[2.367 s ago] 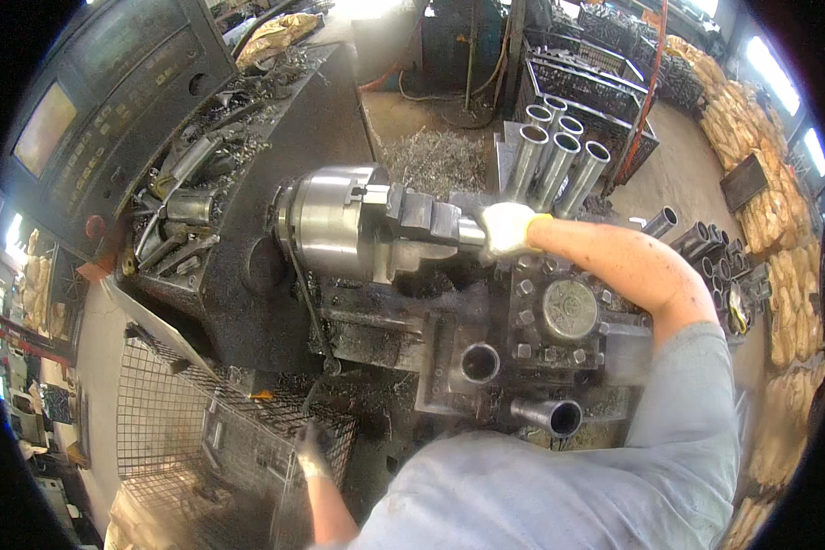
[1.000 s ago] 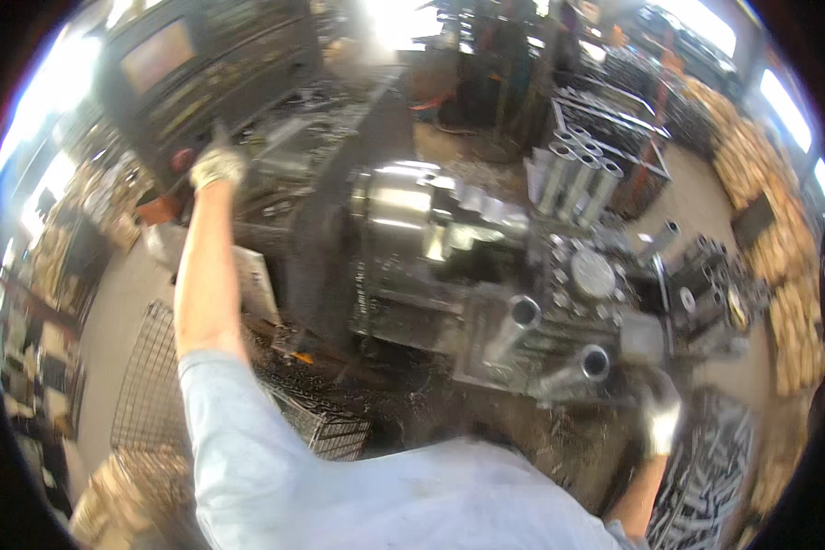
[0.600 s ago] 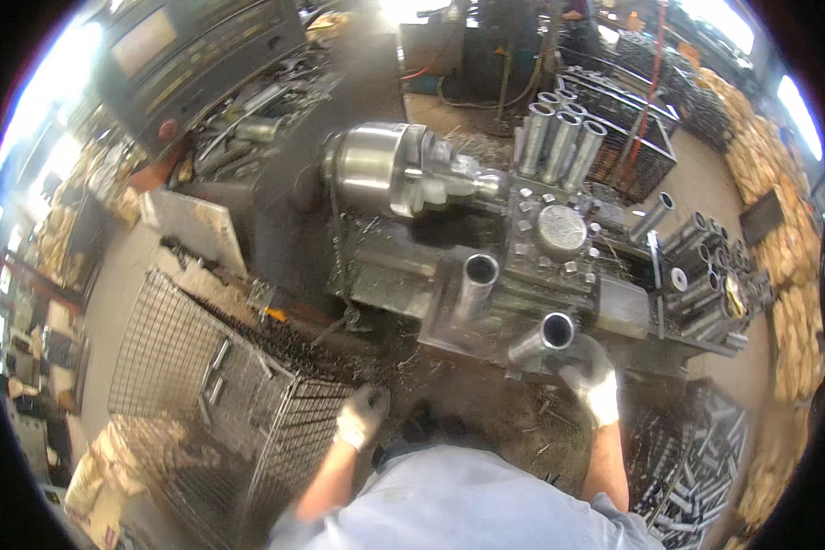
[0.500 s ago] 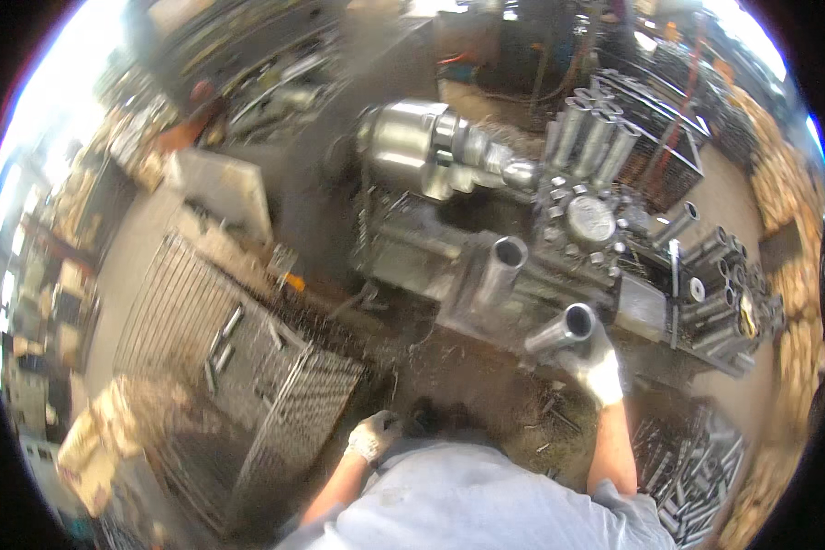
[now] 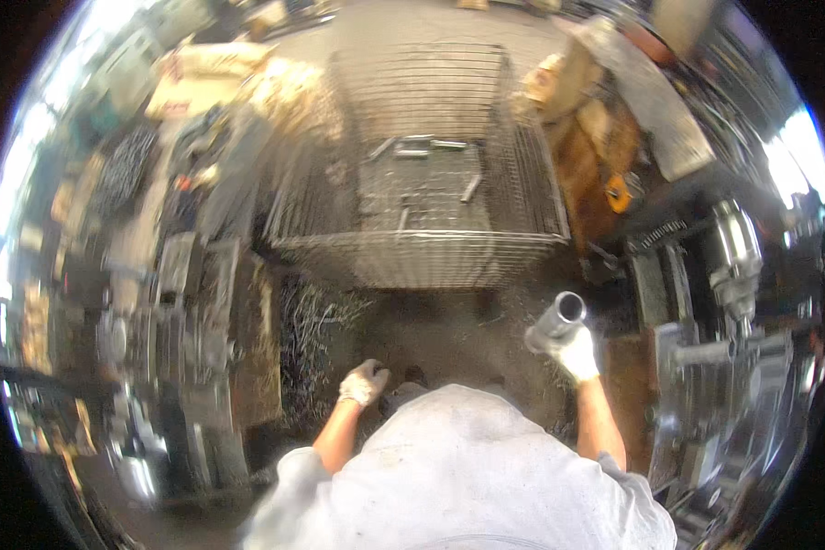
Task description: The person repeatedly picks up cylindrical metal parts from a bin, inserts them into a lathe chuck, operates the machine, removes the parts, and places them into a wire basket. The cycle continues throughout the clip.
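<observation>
A gloved right hand [image 5: 577,356] closes around a metal tube [image 5: 549,326], gripping it by its lower part so that it leans, its open mouth up and tipped to the right. The tube is over the dark floor [image 5: 431,330], in front of the worker and just short of the near right corner of a wire basket [image 5: 417,240], apart from it. The left hand [image 5: 364,383], also gloved, hangs low near the worker's body with its fingers curled; whether it holds anything cannot be told.

Half a second earlier, the same tube was at the edge of the lathe, the right hand already on it; now it is away from the machine. The worker has turned left: the basket, then off to the left, sits straight ahead, and the shiny chuck [image 5: 735,236], then near the top centre, is out toward the right rim. The left hand remains low beside the body.

Inside the basket, small metal pieces [image 5: 470,188] lie scattered on the bottom. Metal shavings [image 5: 310,335] are heaped left of the bare floor, beside a blurred machine [image 5: 174,348]. A pale sack [image 5: 209,81] lies beyond, at upper left; a grey panel [image 5: 655,110] leans at upper right, with an orange part [image 5: 618,194] below it.
</observation>
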The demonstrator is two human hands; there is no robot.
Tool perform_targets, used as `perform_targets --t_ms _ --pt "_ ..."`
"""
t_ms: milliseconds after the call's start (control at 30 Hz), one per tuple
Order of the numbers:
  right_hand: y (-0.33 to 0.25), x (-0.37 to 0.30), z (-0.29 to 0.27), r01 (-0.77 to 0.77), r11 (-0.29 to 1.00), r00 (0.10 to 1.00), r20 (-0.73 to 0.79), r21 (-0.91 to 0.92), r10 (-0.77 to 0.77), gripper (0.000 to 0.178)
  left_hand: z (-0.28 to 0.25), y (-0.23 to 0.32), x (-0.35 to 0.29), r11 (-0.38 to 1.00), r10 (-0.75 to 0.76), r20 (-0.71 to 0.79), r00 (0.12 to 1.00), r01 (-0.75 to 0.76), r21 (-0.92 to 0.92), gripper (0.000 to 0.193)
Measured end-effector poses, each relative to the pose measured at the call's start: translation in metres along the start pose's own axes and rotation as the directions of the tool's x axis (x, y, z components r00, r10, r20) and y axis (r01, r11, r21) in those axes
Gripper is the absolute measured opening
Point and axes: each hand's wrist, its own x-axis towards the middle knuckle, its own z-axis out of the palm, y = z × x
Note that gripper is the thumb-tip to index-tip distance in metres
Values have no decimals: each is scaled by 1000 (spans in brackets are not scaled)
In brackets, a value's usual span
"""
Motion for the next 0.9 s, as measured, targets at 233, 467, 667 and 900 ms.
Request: perform_targets --t_ms 233,467,667,900 --pt "-134 54 161 381 919 835 466 -105 -293 41 77 -276 -91 768 -596 -159 787 501 -399 50" --pt "-247 39 279 709 696 453 682 115 -574 41 194 -280 -206 -228 -972 231 -45 -55 -972 49" --pt "-373 1 392 681 468 -22 654 564 -756 44 164 -205 -255 -108 -649 465 -601 -533 -839 52" --pt "-482 -7 490 816 361 -283 857 452 -431 68 87 -234 -315 141 -562 200 -803 -331 -933 52"
